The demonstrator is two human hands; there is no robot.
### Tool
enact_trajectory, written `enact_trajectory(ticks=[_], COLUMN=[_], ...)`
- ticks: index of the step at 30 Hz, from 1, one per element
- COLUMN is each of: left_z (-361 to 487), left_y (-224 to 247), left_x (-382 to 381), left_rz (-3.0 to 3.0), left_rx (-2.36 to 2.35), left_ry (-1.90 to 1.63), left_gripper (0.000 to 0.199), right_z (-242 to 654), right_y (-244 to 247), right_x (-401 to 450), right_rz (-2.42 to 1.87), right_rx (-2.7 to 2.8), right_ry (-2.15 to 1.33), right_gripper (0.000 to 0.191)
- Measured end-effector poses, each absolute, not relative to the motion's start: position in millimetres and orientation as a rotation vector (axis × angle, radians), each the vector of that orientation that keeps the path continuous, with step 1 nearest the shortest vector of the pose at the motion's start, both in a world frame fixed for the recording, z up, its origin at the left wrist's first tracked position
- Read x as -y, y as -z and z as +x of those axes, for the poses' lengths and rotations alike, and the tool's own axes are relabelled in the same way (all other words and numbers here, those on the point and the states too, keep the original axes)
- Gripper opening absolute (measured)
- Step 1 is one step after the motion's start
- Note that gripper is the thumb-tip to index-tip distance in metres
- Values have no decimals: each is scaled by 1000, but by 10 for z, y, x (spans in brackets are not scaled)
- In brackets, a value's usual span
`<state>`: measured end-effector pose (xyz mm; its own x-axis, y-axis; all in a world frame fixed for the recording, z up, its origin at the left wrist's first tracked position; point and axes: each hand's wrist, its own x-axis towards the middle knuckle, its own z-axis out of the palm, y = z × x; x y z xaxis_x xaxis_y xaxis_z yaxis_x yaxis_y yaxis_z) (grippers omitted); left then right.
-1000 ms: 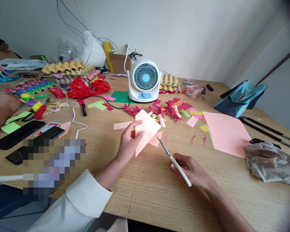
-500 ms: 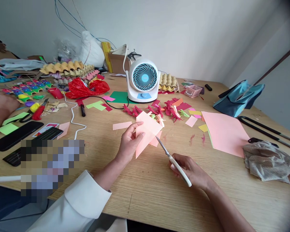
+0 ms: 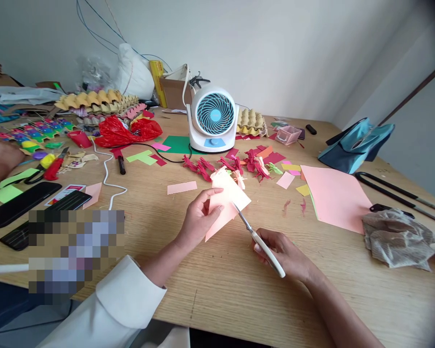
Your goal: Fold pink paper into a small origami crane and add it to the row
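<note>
A light pink paper piece [image 3: 226,203] is pinched between the thumb and fingers of my left hand [image 3: 199,217], above the wooden table. My right hand [image 3: 279,251] is wrapped round the white handles of a pair of scissors [image 3: 264,249]. The blades point up and left, and their tip meets the paper near its right part. Behind the paper lie crumpled dark red paper pieces [image 3: 203,169]. A pink strip [image 3: 181,187] rests to the left of the paper.
A white fan [image 3: 214,116] stands behind the paper scraps. At right are a large pink sheet [image 3: 335,198], a blue bag [image 3: 355,145] and a crumpled grey cloth [image 3: 398,237]. At far left, another person's arm [image 3: 0,159] rests near black-handled scissors and green paper.
The paper in my left hand has shifted slightly right and turned, with its right corner now past the scissor tip. The whole view has moved slightly.
</note>
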<state>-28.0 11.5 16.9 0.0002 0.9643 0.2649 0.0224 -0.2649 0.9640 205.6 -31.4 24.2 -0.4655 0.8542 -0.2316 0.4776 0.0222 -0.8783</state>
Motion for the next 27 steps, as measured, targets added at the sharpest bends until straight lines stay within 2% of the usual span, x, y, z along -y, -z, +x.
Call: enact_trajectory(ticks=[27], left_z=[-271], left_y=[-238], left_x=[-107], left_rz=[1451], left_rx=[-1148], left_ry=[-1419], left_gripper=[35], right_z=[2051], right_y=[-207], right_x=[322], right_rz=[-1389], right_rx=[1923], right_ry=[-1396], right_gripper=[33])
